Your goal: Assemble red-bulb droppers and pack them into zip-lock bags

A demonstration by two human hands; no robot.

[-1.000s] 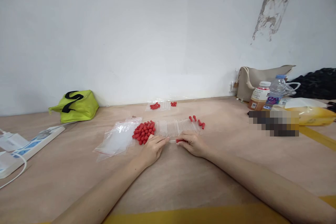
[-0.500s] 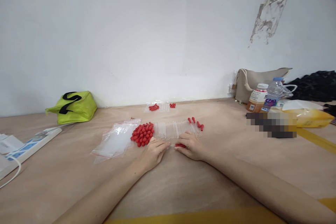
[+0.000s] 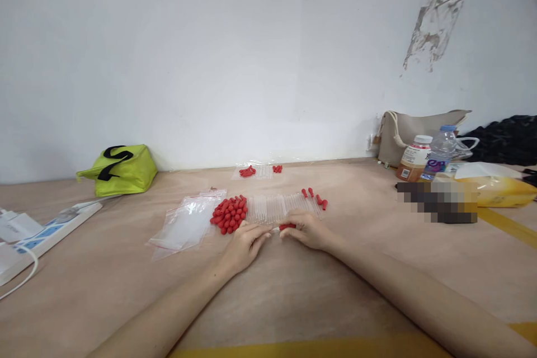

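Note:
Fingers closed, my left hand (image 3: pixel 246 245) pinches the free end of a thin clear dropper tube (image 3: pixel 276 229). A red rubber bulb (image 3: pixel 287 226) sits at the tube's other end, gripped between the thumb and fingers of my right hand (image 3: pixel 308 229). Just beyond both hands lies a row of clear tubes (image 3: pixel 268 208), side by side. Several red bulbs are at that row's right end, one of them a loose-looking bulb (image 3: pixel 324 205). A heap of red bulbs (image 3: pixel 229 215) rests beside my left hand. How far the tube goes into the bulb is hidden by my fingers.
Clear zip bags (image 3: pixel 184 224) lie left of the heap. By the wall is a bag with tubes and red bulbs (image 3: pixel 247 171). A lime-green bag (image 3: pixel 126 170) and a power strip (image 3: pixel 54 235) are left; bottles (image 3: pixel 414 159), a grey bag (image 3: pixel 388 140) and a yellow packet (image 3: pixel 495 190) right.
The view has shifted slightly. Both hands stay together at the tube and bulb; the right hand has tilted a little, and the bulb sits slightly higher.

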